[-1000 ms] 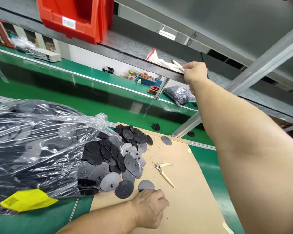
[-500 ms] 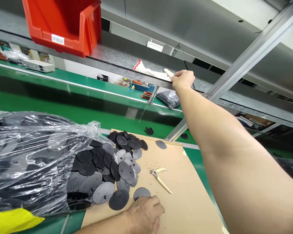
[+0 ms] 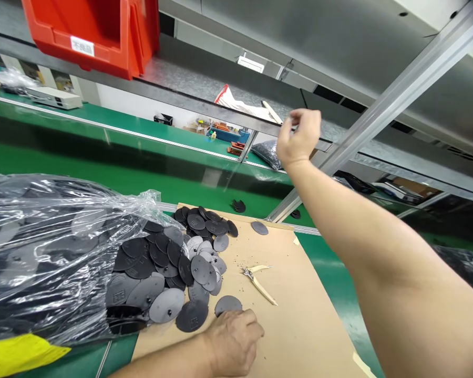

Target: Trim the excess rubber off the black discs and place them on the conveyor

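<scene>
My right hand (image 3: 299,139) is raised just below the front edge of the metal shelf (image 3: 205,107), fingers loosely curled and apart, with nothing visible in them. A cream-handled tool (image 3: 271,112) lies on the shelf just left of it, beside a red-and-white cloth (image 3: 236,102). My left hand (image 3: 234,341) rests curled on the cardboard sheet (image 3: 299,325), its knuckles against a grey plastic disc (image 3: 227,304). Several dark grey discs (image 3: 189,252) spill from a clear plastic bag (image 3: 55,252) onto the cardboard.
Small cream-handled cutters (image 3: 258,278) lie open on the cardboard right of the pile. A red bin (image 3: 90,31) stands on the shelf at upper left. A slanted aluminium post (image 3: 378,110) crosses behind my right arm. A green conveyor (image 3: 142,173) runs behind, with loose discs on it.
My right hand has let go of the cream-handled tool on the shelf and drawn back from the edge. My left hand stays beside the grey disc.
</scene>
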The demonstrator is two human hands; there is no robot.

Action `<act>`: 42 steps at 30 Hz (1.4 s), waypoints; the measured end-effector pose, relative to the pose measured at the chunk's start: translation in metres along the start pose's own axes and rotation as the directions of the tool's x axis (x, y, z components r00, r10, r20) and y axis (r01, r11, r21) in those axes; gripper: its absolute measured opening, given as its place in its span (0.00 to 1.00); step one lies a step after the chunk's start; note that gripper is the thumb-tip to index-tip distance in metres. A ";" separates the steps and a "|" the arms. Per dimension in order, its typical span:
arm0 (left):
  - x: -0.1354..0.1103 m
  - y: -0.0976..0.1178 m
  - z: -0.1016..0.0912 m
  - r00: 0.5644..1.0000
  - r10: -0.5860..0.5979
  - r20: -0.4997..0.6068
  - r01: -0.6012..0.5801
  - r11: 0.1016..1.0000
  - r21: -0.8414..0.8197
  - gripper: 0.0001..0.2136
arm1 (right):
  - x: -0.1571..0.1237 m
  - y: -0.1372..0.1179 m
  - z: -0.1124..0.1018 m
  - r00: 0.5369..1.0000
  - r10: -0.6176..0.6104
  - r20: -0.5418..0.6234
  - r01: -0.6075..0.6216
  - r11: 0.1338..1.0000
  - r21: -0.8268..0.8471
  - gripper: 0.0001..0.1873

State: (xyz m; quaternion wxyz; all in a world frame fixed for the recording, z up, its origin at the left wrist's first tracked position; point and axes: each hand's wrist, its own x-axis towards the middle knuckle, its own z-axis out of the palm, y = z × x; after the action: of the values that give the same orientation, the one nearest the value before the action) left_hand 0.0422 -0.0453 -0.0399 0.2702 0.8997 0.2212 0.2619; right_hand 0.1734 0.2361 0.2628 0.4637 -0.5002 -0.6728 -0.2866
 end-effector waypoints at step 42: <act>0.011 0.002 -0.040 0.801 -0.521 0.294 0.106 -0.360 -0.927 0.35 | -0.324 -0.037 -0.109 0.529 0.071 0.845 -0.845 0.127 0.519 0.13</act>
State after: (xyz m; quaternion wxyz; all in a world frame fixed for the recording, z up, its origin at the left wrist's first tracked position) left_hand 0.0276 -0.0262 -0.0056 0.8897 0.1871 0.2116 0.3586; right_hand 0.1978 -0.0005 0.0151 0.4595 -0.4012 -0.5986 0.5191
